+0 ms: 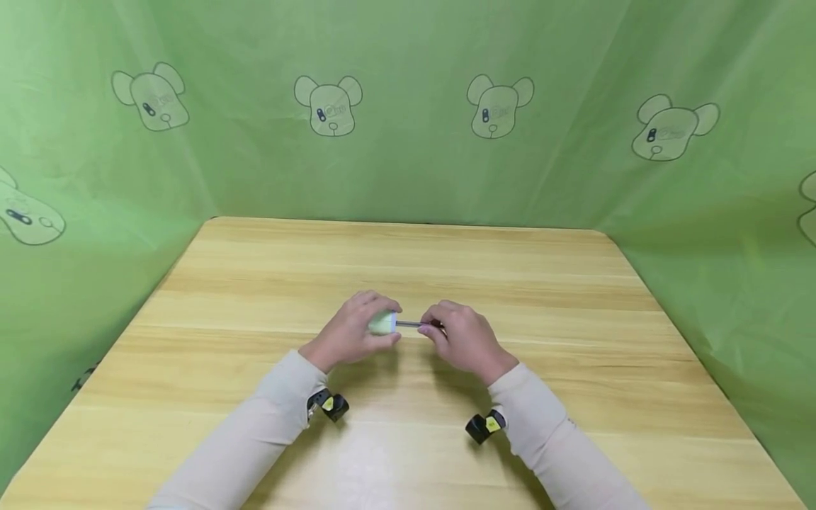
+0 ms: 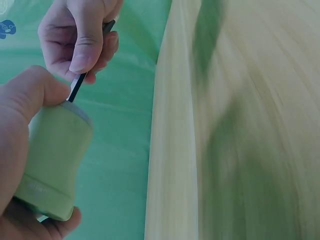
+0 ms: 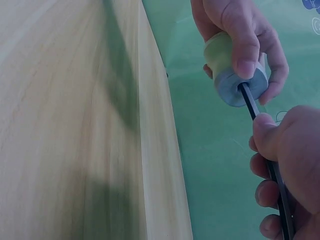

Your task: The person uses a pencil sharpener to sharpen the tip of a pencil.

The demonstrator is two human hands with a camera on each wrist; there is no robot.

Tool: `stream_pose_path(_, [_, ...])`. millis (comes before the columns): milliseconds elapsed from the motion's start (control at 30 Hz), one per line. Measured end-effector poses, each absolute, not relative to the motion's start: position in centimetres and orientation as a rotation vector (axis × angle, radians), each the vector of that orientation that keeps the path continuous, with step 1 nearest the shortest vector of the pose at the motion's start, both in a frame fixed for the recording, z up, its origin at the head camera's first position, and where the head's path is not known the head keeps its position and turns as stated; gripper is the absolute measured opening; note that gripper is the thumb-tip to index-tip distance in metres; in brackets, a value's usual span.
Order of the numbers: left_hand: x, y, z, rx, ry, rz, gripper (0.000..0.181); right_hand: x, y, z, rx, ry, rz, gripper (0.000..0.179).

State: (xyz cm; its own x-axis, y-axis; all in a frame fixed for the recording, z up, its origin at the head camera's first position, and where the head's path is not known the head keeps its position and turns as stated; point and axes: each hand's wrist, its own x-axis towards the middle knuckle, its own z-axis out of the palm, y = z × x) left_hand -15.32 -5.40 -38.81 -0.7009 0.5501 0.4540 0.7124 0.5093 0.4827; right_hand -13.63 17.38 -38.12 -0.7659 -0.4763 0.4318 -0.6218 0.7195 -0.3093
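Above the middle of the table, my left hand (image 1: 354, 329) grips a light green pencil sharpener (image 1: 380, 324), thumb on one side and fingers round the other. Its narrow-waisted body (image 2: 55, 150) shows in the left wrist view. In the right wrist view, its grey-blue end face (image 3: 232, 91) has a hole with a black pencil (image 3: 249, 98) standing in it. My right hand (image 1: 468, 338) pinches this pencil between thumb and curled fingers, a short way from the sharpener. The tip inside the sharpener is hidden.
The wooden table (image 1: 408, 262) spreads out around both hands. A green sheet (image 1: 408, 170) with bear-head drawings hangs behind it and along both sides. Small black wrist cameras (image 1: 334, 406) are strapped below the sleeves' cuffs.
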Motion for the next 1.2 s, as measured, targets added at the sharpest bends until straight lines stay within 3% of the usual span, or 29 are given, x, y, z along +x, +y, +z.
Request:
stream_pose_path(300, [-15.8,-7.6,-38.0,-0.773,-2.456,-1.256,0.035,-13.9,20.4,-37.7,0.707,-2.577,0.681,0.009])
stream_pose_path(667, [-15.6,-8.2,-38.2,-0.709,-2.53,-1.259,0.037,-13.7,20.8,-37.7,0.624,-2.656,0.79,0.006])
stream_pose_path(900, [-15.6,-8.2,-38.2,-0.665,-2.563,-1.308,0.051,-13.8,21.0,-37.8,0.567,-2.597,0.984,0.004])
stream_pose_path(1200, [-15.5,-8.1,-38.0,-0.63,-2.544,-1.324,0.052,-14.1,21.4,-37.6,0.232,-2.633,1.341,0.01])
